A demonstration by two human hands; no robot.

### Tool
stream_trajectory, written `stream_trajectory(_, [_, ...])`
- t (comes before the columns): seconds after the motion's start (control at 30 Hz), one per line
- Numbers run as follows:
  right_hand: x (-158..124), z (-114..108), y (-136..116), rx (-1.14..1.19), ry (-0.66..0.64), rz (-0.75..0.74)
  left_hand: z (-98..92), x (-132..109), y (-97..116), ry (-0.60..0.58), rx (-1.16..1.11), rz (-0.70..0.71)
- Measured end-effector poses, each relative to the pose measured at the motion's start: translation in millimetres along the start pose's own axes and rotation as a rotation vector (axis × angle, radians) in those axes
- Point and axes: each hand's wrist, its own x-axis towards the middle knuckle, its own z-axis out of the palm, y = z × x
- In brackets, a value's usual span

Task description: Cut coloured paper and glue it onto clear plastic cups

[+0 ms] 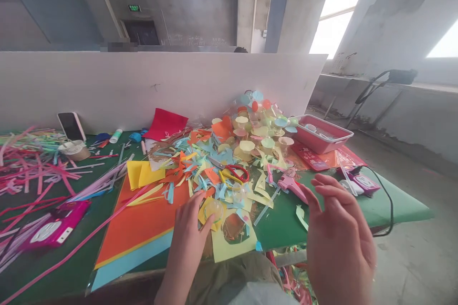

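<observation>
Near the table's front edge, my left hand point(193, 226) holds a small yellow paper piece point(213, 210) with a clear round part on it, thumb below and fingers above. Under it lies a pale yellow-green sheet point(232, 245) with a hole cut in it. My right hand point(338, 224) is raised at the right, fingers bent and apart, with nothing visible in it. Just left of its fingertips rests a pink glue gun point(291, 185). Red-handled scissors point(236, 173) lie among paper scraps point(218, 152).
Paper-topped cups point(261, 128) pile up at the back, beside a pink basket point(324, 134). Orange sheets point(146, 221), pink straws point(39, 171), a magenta box point(59, 228) and a phone point(71, 126) are on the left. A white board point(107, 88) stands behind.
</observation>
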Motion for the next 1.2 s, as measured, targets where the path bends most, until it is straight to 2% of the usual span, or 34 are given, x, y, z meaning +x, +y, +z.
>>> stream_trajectory(0.07, [2.0,-0.3,-6.7,0.040,0.029,-0.013,-5.5,1.1,-4.7,-0.005,0.054,0.004])
stream_trajectory(0.17, [3.9,-2.1,-12.5,0.077,-0.010,-0.014,-17.4,1.6,-9.7,-0.035,0.217,-0.008])
stream_trajectory(0.3, [5.6,-6.2,-15.1,0.170,-0.035,0.019,-39.9,2.4,-13.9,-0.052,0.435,-0.099])
stream_trajectory(0.47, [6.7,-8.4,-13.8,0.255,-0.020,0.049,-60.3,6.0,-26.6,0.044,0.485,-0.125])
stream_trajectory(0.6, [6.7,-5.0,-16.3,0.275,0.047,0.101,-49.6,7.5,-25.4,-0.023,0.289,-0.105])
stream_trajectory(0.7, [5.6,-2.5,-19.8,0.236,0.083,0.128,-31.2,5.0,-8.1,-0.048,0.209,-0.039])
stream_trajectory(0.8, [3.1,-0.2,-21.8,0.225,0.080,0.113,-14.5,0.1,10.9,-0.078,0.248,0.027])
stream_trajectory(0.93, [-1.0,3.0,-19.2,0.188,0.010,0.058,-1.8,-4.8,18.5,-0.118,0.282,0.060])
stream_trajectory(1.07, [-1.3,2.6,-11.7,0.103,-0.097,0.027,0.4,-2.8,12.8,-0.075,0.196,0.068])
stream_trajectory(1.2, [5.5,-1.3,-3.4,-0.200,-0.224,-0.016,-6.2,2.8,9.3,-0.008,0.083,0.103])
